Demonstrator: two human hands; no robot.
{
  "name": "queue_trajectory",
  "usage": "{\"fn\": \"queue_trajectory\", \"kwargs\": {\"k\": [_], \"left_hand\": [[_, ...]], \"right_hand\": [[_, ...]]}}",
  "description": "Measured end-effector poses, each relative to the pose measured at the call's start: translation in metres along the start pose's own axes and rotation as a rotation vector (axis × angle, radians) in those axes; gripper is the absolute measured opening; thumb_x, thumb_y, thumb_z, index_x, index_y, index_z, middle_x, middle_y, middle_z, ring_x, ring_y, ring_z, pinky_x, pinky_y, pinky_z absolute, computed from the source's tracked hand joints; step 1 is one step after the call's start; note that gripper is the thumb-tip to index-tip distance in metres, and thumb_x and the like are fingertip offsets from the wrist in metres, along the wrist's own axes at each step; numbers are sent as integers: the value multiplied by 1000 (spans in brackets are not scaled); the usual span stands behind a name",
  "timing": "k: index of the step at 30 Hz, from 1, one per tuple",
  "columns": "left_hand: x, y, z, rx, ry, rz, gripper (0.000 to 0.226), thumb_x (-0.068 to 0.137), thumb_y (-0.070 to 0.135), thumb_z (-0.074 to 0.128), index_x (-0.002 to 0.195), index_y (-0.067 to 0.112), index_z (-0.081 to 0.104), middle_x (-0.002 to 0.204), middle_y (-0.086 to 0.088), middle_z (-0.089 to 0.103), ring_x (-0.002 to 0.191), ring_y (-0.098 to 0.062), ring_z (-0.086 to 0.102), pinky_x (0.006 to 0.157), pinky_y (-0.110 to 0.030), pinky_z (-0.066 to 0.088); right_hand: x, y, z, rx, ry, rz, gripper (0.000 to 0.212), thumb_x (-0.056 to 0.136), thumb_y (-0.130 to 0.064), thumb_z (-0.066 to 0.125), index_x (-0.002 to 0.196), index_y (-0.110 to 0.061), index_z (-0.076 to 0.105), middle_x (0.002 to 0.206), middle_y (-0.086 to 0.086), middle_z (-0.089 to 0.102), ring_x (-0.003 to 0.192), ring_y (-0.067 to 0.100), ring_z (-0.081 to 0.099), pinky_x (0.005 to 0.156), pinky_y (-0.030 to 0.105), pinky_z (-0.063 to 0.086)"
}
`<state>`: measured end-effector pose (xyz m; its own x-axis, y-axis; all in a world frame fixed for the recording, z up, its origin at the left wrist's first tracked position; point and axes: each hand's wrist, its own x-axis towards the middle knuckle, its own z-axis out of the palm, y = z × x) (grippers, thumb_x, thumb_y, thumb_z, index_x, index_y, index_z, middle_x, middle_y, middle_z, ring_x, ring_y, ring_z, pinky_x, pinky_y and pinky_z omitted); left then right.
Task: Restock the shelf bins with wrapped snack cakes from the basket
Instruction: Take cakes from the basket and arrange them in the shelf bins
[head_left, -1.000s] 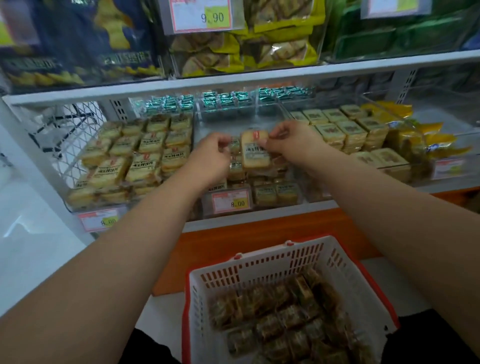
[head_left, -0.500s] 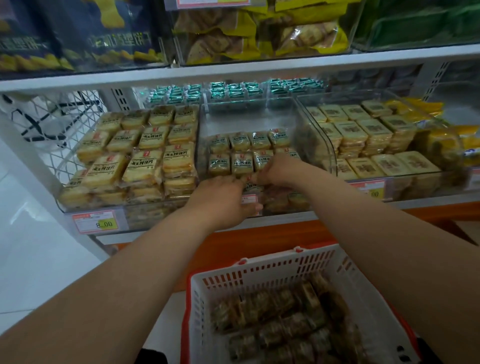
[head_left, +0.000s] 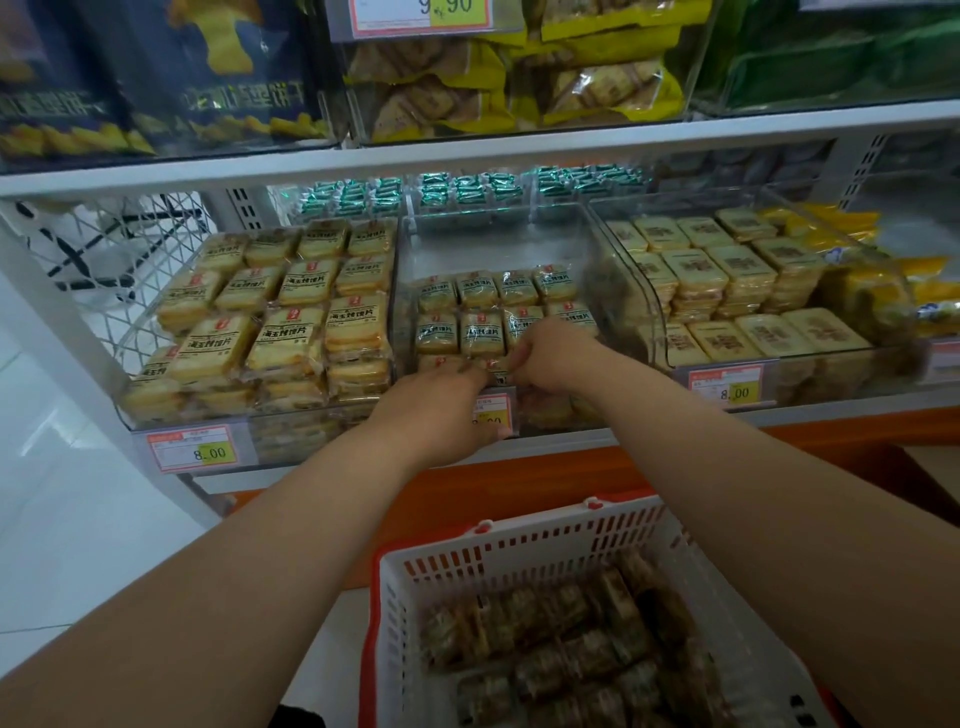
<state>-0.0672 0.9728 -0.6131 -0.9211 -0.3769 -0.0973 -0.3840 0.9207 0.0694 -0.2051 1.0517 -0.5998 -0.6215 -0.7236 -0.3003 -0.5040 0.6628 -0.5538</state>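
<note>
I start with the shelf (head_left: 519, 150): three clear bins sit along its front edge, and the middle bin (head_left: 498, 234) is the one I am filling. Its back half is bare and its rows of wrapped cakes (head_left: 483, 291) crowd the front wall. Below, the white basket (head_left: 519, 540) holds plenty more dark-wrapped cakes (head_left: 561, 649), so I judge the restock far from done.

My left hand (head_left: 441, 410) and right hand (head_left: 550, 358) are close together at the bin's front edge, fingers curled down onto a cake in the front row; whether they pinch it or only press it flat, I cannot tell.

The risks as I see them: the front row already stands near the lip, so a push could tip a cake over onto the basket or floor. My left wrist covers the price tag (head_left: 493, 413) and could knock it loose. Slick wrappers may slide the neat rows askew.
</note>
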Motion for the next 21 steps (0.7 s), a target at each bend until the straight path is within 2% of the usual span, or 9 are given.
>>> {"fn": "queue_trajectory", "kwargs": {"k": [5, 8, 10, 12, 16, 19, 21], "left_hand": [[2, 2, 0, 17, -24, -32, 84, 87, 68, 53, 152, 21, 28, 160, -6, 28, 144, -26, 30, 114, -44, 33], [4, 7, -5, 11, -76, -68, 86, 84, 75, 49, 148, 18, 35, 151, -6, 39, 137, -26, 39, 107, -42, 40], [7, 7, -8, -30, -84, -101, 85, 82, 79, 46, 142, 19, 43, 142, -7, 48, 127, -27, 47, 97, -41, 46], [11, 6, -10, -120, -46, -145, 86, 84, 82, 33, 141, 19, 45, 140, -10, 51, 125, -29, 50, 95, -43, 47], [19, 11, -13, -215, 3, -199, 75, 99, 63, 11, 147, 13, 40, 152, -18, 39, 140, -35, 35, 112, -49, 34], [21, 15, -14, -195, -40, -203, 74, 101, 59, 7, 148, 11, 39, 151, -19, 40, 137, -34, 39, 109, -45, 37], [22, 16, -15, -177, -68, -186, 74, 101, 58, 4, 147, 14, 41, 149, -17, 45, 134, -32, 44, 106, -43, 40]], "right_hand": [[-1, -3, 0, -190, 8, -86, 19, 92, -6, 57, 107, -3, 69, 105, 13, 70, 91, 26, 70, 82, 41, 59], [-8, -4, -7, -249, -32, -116, 24, 95, -9, 55, 114, -5, 68, 108, 13, 69, 95, 27, 69, 83, 37, 58], [-16, -2, -13, -183, -38, -162, 25, 96, -14, 53, 114, -6, 68, 105, 13, 71, 96, 28, 69, 73, 30, 55], [-21, 2, -15, -181, -42, -188, 26, 98, -15, 51, 116, -9, 68, 107, 10, 70, 100, 27, 67, 74, 29, 52], [-21, 14, -14, -163, 36, -200, 31, 97, -8, 49, 118, -19, 68, 118, 5, 65, 101, 21, 63, 78, 29, 49], [-27, 27, -19, -81, 116, -220, 30, 96, -9, 51, 116, -22, 70, 121, 4, 66, 104, 19, 62, 84, 29, 49], [-35, 36, -22, -1, 168, -238, 27, 97, -10, 51, 111, -23, 70, 116, 0, 68, 105, 16, 62, 87, 29, 49]]}}
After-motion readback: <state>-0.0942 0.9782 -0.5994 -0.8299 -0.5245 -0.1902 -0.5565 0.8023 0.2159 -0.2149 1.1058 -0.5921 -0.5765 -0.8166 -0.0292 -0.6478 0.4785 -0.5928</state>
